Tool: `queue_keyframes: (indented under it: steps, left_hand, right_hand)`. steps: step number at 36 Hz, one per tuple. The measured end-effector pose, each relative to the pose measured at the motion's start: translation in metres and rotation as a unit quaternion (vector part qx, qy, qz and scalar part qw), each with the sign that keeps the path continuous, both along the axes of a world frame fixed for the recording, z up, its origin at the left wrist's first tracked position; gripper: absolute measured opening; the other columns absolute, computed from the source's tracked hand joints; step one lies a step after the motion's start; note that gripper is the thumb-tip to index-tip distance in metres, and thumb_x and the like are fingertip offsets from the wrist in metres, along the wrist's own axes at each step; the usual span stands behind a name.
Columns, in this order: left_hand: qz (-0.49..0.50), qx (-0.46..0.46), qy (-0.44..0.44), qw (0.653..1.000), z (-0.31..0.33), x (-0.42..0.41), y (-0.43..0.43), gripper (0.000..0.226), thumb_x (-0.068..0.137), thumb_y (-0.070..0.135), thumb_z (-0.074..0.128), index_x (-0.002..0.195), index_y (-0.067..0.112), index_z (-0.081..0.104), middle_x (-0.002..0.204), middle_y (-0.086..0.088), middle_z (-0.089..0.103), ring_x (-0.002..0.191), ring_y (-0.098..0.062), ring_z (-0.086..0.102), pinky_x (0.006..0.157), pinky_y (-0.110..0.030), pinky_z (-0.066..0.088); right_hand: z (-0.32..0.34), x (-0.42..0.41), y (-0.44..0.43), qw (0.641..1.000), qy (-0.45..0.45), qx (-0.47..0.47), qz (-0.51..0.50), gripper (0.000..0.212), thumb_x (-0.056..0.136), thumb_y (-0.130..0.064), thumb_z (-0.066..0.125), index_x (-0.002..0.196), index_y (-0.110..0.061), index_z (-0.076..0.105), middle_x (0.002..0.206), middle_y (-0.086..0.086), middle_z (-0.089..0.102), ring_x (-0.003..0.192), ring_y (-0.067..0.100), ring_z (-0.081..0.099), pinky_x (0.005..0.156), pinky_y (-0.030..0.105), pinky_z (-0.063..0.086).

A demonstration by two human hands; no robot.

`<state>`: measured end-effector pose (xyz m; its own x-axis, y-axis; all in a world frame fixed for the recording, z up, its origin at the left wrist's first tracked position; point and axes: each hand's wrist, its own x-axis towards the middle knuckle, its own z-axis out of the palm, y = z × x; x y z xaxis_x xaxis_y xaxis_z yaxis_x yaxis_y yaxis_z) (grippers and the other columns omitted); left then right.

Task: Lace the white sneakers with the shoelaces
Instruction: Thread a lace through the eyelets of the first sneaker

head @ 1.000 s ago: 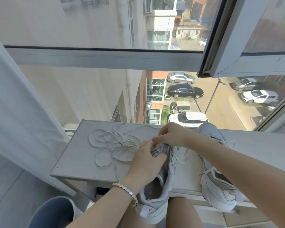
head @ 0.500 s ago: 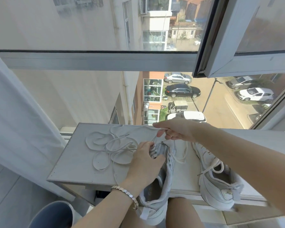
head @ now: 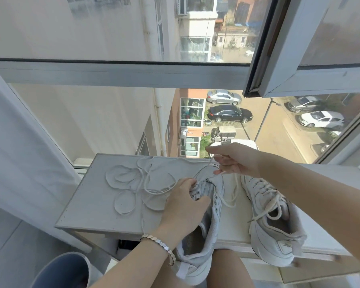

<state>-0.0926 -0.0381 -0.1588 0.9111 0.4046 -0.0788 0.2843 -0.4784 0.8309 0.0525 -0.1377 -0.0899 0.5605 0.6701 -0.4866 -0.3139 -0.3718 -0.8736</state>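
Observation:
A white sneaker (head: 204, 235) lies on the grey table (head: 92, 206) with its heel hanging over the near edge above my knee. My left hand (head: 185, 202) grips its tongue and upper eyelets. My right hand (head: 235, 160) is raised above the toe and pinches a white shoelace (head: 227, 202) that runs down to the eyelets. A second white sneaker (head: 272, 221), laced and tied, lies to the right under my right forearm. The lace's other end (head: 131, 188) lies coiled in loops on the table to the left.
The table stands against a window with a drop to a car park below. An open window sash (head: 299, 48) juts in at upper right. A white curtain (head: 19, 152) hangs at left. A blue-grey bin (head: 60, 271) stands at the lower left.
My right hand has lifted away from the sneaker's toe, up and to the right, drawing the lace out. The second sneaker, earlier hidden by the arm, now shows more.

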Motion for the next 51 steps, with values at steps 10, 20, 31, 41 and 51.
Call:
queue_keyframes:
  steps: [10,20,31,41,51]
  left_hand:
    - [-0.002,0.004,0.01,1.0,0.002,0.003,-0.004,0.047,0.086,0.025,0.056,0.132,0.021,0.046,0.113,0.019,0.038,0.113,-0.001,0.042,0.1,-0.019,0.032]
    - [0.002,0.004,0.016,1.0,0.002,0.003,-0.005,0.049,0.087,0.026,0.055,0.134,0.02,0.043,0.117,0.017,0.037,0.115,-0.004,0.041,0.098,-0.02,0.032]
    - [-0.004,0.001,0.011,1.0,0.0,0.005,-0.007,0.048,0.086,0.024,0.056,0.133,0.019,0.045,0.116,0.018,0.037,0.115,-0.003,0.041,0.1,-0.02,0.032]
    - [-0.004,-0.001,0.007,1.0,0.004,0.004,-0.008,0.042,0.083,0.025,0.057,0.124,0.022,0.05,0.114,0.016,0.04,0.115,-0.008,0.045,0.098,-0.024,0.036]
    - [-0.005,0.0,0.01,1.0,0.003,0.002,-0.008,0.049,0.086,0.027,0.055,0.134,0.021,0.043,0.117,0.019,0.036,0.117,-0.004,0.04,0.098,-0.019,0.032]
  right_hand:
    - [-0.017,0.009,-0.023,0.964,-0.204,-0.168,-0.04,0.039,0.091,-0.034,0.055,0.06,-0.011,0.056,0.042,0.002,0.035,0.034,0.013,0.039,0.059,0.031,0.053]
    - [-0.006,0.003,-0.018,0.886,-0.433,-0.159,0.037,0.049,0.089,-0.019,0.06,0.049,-0.013,0.031,0.051,0.002,0.027,0.043,0.009,0.025,0.044,0.014,0.024]
    - [-0.017,0.006,-0.033,0.788,-0.509,-0.343,0.048,0.023,0.085,-0.028,0.062,0.104,-0.017,0.064,0.105,0.006,0.059,0.099,0.019,0.055,0.079,0.029,0.046]
    - [-0.028,-0.021,0.01,0.779,-0.531,-0.221,0.25,0.026,0.087,-0.038,0.061,0.099,-0.018,0.071,0.105,-0.001,0.053,0.102,0.014,0.05,0.085,0.031,0.043]
    - [-0.027,-0.015,0.002,0.829,-0.503,-0.207,0.132,0.023,0.096,-0.022,0.049,0.103,-0.005,0.063,0.103,0.006,0.058,0.086,0.017,0.051,0.075,0.025,0.037]
